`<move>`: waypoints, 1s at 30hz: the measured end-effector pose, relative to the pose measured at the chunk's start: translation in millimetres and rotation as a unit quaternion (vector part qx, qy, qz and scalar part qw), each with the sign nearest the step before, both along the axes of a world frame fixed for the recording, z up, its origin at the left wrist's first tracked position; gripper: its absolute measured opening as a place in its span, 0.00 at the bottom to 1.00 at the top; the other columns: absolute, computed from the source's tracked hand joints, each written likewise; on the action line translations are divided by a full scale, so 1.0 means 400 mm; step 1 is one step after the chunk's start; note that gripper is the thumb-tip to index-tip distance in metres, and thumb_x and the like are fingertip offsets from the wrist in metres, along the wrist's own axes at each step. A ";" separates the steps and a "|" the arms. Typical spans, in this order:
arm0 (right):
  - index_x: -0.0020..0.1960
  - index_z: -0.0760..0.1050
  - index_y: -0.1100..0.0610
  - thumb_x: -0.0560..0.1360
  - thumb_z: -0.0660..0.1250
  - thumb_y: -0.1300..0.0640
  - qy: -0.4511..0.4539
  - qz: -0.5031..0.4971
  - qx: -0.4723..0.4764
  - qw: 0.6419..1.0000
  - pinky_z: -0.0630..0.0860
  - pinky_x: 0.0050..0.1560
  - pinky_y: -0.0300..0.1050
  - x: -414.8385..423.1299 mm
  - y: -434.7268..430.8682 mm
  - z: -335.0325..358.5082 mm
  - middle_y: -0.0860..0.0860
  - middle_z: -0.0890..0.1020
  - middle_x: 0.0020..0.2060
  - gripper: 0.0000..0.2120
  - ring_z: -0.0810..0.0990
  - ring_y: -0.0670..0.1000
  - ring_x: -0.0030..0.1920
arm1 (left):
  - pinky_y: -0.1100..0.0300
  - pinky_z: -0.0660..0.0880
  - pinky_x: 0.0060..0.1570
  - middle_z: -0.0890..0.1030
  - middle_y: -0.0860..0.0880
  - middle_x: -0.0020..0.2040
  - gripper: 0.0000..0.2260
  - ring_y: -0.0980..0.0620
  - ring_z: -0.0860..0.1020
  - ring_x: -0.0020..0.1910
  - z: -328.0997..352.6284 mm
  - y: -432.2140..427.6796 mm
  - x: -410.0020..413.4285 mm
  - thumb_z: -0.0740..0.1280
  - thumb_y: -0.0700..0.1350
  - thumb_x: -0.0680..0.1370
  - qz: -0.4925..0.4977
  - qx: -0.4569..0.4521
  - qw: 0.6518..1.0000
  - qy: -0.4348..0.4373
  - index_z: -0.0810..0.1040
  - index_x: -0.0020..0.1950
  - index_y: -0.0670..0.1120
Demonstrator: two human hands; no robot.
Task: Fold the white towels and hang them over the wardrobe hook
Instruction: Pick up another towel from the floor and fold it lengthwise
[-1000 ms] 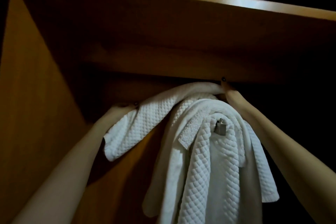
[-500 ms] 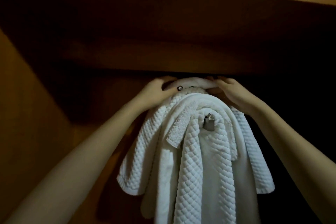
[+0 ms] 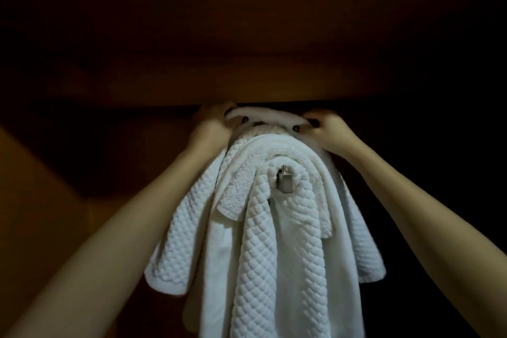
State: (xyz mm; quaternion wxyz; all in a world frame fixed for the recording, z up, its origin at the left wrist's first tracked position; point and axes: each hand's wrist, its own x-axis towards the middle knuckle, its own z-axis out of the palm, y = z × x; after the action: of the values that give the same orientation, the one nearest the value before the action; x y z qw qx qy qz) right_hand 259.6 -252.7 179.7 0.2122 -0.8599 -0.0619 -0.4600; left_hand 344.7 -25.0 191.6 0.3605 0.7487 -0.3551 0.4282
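Both hands reach up high, just under the dark brown wooden wardrobe shelf [image 3: 247, 63]. The left hand [image 3: 211, 126] and the right hand [image 3: 326, 132] each pinch one end of the top fold of a soft white bumpy towel [image 3: 263, 118], fingers closed on it. More white quilted towels [image 3: 274, 241] hang below, draped over the small shiny metal hook [image 3: 284, 181], whose tip pokes out. To do this well, I think the top fold should be pulled level, centred over the hook and pressed down so nothing slides off.
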 end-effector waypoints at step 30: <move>0.61 0.76 0.50 0.79 0.61 0.61 0.034 0.117 0.278 0.953 0.75 0.48 0.32 -0.114 -0.110 -0.385 0.42 0.81 0.51 0.14 0.79 0.35 0.48 | 0.63 0.74 0.55 0.78 0.55 0.58 0.16 0.63 0.77 0.54 -0.458 0.227 -0.088 0.63 0.44 0.79 -0.106 -0.036 0.960 0.257 0.71 0.66 0.48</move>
State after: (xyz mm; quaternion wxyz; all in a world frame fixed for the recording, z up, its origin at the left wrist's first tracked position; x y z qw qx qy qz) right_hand 213.8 -296.6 25.7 0.4971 -0.7690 -0.0243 -0.4013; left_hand 309.5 65.6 8.5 0.5100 0.7780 -0.3122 0.1928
